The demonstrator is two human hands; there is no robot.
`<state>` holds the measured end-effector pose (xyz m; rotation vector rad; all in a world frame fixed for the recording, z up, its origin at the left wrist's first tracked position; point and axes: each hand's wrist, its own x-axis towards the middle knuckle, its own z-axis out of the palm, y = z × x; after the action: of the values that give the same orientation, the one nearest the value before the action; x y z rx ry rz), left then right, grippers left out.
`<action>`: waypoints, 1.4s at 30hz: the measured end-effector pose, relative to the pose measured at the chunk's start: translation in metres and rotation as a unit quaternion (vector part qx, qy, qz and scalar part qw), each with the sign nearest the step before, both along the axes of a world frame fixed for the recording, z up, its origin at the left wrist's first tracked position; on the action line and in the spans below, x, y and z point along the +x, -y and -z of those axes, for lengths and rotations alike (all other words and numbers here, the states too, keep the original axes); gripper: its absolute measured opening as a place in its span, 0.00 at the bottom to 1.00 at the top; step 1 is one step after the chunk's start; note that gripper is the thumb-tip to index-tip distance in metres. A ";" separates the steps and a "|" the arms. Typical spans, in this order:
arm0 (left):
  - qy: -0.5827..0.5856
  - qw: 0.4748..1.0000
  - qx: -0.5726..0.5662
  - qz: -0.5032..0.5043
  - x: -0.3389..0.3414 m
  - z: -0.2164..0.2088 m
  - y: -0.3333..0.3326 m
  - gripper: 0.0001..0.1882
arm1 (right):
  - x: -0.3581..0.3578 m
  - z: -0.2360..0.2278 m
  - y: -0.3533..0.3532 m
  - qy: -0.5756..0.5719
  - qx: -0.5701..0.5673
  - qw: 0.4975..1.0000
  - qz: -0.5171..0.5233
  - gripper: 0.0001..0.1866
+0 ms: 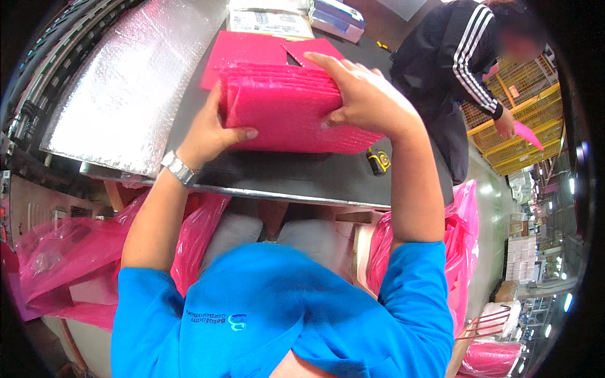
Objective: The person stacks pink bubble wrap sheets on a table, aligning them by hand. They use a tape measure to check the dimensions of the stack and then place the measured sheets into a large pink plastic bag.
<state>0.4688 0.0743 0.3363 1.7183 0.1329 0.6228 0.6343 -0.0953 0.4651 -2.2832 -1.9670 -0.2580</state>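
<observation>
Between my two hands is a thick stack of pink bubble-wrap sheets or pouches point(283, 120), standing on its edge over the dark tabletop point(296, 176). My left hand point(217, 129) clasps its left end, thumb across the near face and fingers behind. At the right end, my right hand point(365, 94) grips the stack, with the thumb on the near face and the fingers over the top. Behind it lie a flat pink sheet point(242, 50) and another pink piece point(315, 47). A yellow and black tape measure point(379, 162) rests beside the stack's lower right corner.
A sheet of silvery bubble wrap point(120, 82) covers the table's left side. Papers point(271, 24) and a blue-white stack point(338, 19) lie at the back. Pink plastic bags point(82, 252) hang below the near edge. At right, a person in black point(441, 69) holds a pink piece point(528, 134).
</observation>
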 end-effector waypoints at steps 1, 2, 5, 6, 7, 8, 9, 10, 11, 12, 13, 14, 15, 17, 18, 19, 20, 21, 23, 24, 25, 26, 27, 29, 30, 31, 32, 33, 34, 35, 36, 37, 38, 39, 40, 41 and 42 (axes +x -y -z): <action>0.015 1.000 -0.022 -0.003 0.006 0.004 0.001 0.52 | 0.006 0.001 -0.002 -0.024 -0.007 1.000 0.004 0.43; 0.029 0.999 -0.044 -0.007 0.011 0.007 0.001 0.51 | 0.012 0.002 -0.005 -0.050 -0.015 0.999 0.008 0.44; 0.124 0.988 -0.086 -0.037 0.020 0.005 0.001 0.49 | 0.008 -0.010 -0.007 -0.049 0.027 0.998 0.007 0.45; 0.163 0.981 -0.094 -0.050 0.021 0.004 0.000 0.49 | 0.006 -0.013 -0.008 -0.036 0.052 0.998 0.004 0.45; 0.155 0.984 -0.062 -0.070 0.024 0.004 -0.002 0.48 | 0.012 -0.016 -0.008 -0.016 0.074 0.997 -0.003 0.44; 0.143 0.986 -0.029 -0.087 0.024 0.008 -0.003 0.47 | 0.020 -0.016 -0.004 0.003 0.097 0.995 -0.006 0.44; 0.131 0.986 0.004 -0.103 0.024 0.013 -0.003 0.46 | 0.026 -0.014 -0.001 0.021 0.120 0.992 -0.009 0.44; 0.091 0.991 0.019 -0.094 0.024 0.019 -0.003 0.44 | 0.029 -0.006 0.001 0.010 0.080 0.996 0.026 0.44; 0.050 0.994 0.034 -0.087 0.024 0.028 -0.002 0.43 | 0.031 0.004 0.000 -0.002 0.040 0.997 0.060 0.44; 0.009 0.996 0.050 -0.080 0.024 0.034 0.000 0.42 | 0.031 0.010 -0.001 -0.014 -0.001 0.995 0.094 0.44; 0.015 0.997 0.003 -0.077 0.026 0.039 0.004 0.35 | 0.027 0.015 0.000 0.007 0.024 0.993 0.118 0.44; 0.023 0.996 0.004 -0.089 0.026 0.038 0.006 0.34 | 0.026 0.017 0.003 -0.006 0.065 0.993 0.098 0.43; 0.031 0.994 0.004 -0.100 0.025 0.036 0.008 0.32 | 0.026 0.018 0.006 -0.019 0.106 0.991 0.079 0.43; 0.059 0.989 0.015 -0.131 0.027 0.039 0.006 0.30 | 0.031 0.019 0.009 -0.039 0.244 0.969 0.016 0.39; 0.080 0.985 0.025 -0.151 0.029 0.046 0.002 0.30 | 0.029 0.018 0.013 -0.046 0.313 0.948 0.026 0.32; 0.100 0.979 0.035 -0.171 0.029 0.050 -0.001 0.29 | 0.032 0.019 0.017 -0.097 0.363 0.925 0.046 0.28; 0.096 0.976 0.043 -0.191 0.030 0.051 -0.003 0.29 | 0.036 0.023 0.023 -0.145 0.410 0.898 0.069 0.24; 0.092 0.972 0.051 -0.212 0.031 0.051 -0.005 0.29 | 0.039 0.029 0.026 -0.222 0.437 0.868 0.078 0.15; 0.084 0.963 0.078 -0.244 0.033 0.051 -0.007 0.29 | 0.029 0.038 0.031 -0.261 0.410 0.871 0.074 0.12; 0.094 0.963 0.074 -0.240 0.034 0.052 -0.008 0.29 | 0.020 0.043 0.029 -0.282 0.395 0.872 0.069 0.10; 0.105 0.963 0.070 -0.237 0.035 0.053 -0.008 0.29 | 0.008 0.043 0.023 -0.265 0.379 0.886 0.033 0.07; 0.115 0.963 0.068 -0.234 0.034 0.056 -0.008 0.29 | -0.002 0.047 0.016 -0.246 0.364 0.898 0.004 0.08; 0.116 0.964 0.072 -0.229 0.034 0.057 -0.007 0.29 | -0.012 0.049 0.011 -0.230 0.350 0.908 -0.025 0.09; 0.120 0.965 0.082 -0.218 0.033 0.059 -0.008 0.29 | -0.031 0.050 -0.003 -0.182 0.338 0.921 -0.063 0.13; 0.126 0.964 0.083 -0.217 0.033 0.062 -0.008 0.29 | -0.040 0.048 -0.011 -0.150 0.339 0.926 -0.073 0.15; 0.132 0.964 0.085 -0.217 0.033 0.066 -0.009 0.29 | -0.046 0.048 -0.018 -0.118 0.338 0.930 -0.086 0.16; 0.139 0.963 0.085 -0.214 0.033 0.067 -0.009 0.29 | -0.050 0.050 -0.025 -0.075 0.331 0.936 -0.091 0.15; 0.133 0.962 0.100 -0.215 0.033 0.067 -0.009 0.29 | -0.051 0.053 -0.030 -0.048 0.328 0.938 -0.105 0.14; 0.126 0.961 0.115 -0.217 0.031 0.066 -0.009 0.29 | -0.051 0.057 -0.032 -0.021 0.324 0.938 -0.118 0.12; 0.121 0.959 0.130 -0.220 0.030 0.065 -0.010 0.29 | -0.050 0.059 -0.032 -0.058 0.326 0.933 -0.138 0.11; 0.132 0.956 0.137 -0.222 0.030 0.066 -0.011 0.29 | -0.048 0.062 -0.030 -0.094 0.328 0.927 -0.157 0.09; 0.142 0.953 0.145 -0.223 0.030 0.068 -0.012 0.29 | -0.046 0.062 -0.029 -0.130 0.328 0.919 -0.176 0.08; 0.152 0.951 0.151 -0.223 0.032 0.071 -0.013 0.29 | -0.046 0.060 -0.027 -0.252 0.383 0.869 -0.185 0.08; 0.151 0.953 0.143 -0.220 0.032 0.072 -0.014 0.29 | -0.045 0.058 -0.025 -0.368 0.430 0.802 -0.190 0.08; 0.150 0.955 0.136 -0.218 0.032 0.073 -0.016 0.29 | -0.043 0.056 -0.021 -0.477 0.468 0.719 -0.191 0.08; 0.149 0.957 0.128 -0.212 0.033 0.074 -0.016 0.29 | -0.034 0.052 -0.014 -0.464 0.479 0.727 -0.165 0.08; 0.149 0.958 0.129 -0.207 0.033 0.073 -0.014 0.29 | -0.020 0.046 -0.007 -0.449 0.489 0.734 -0.140 0.09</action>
<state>0.5018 0.0887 0.2634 1.8356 0.2075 1.2470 0.6143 -0.0881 0.4192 -1.0456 -1.1394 -0.0752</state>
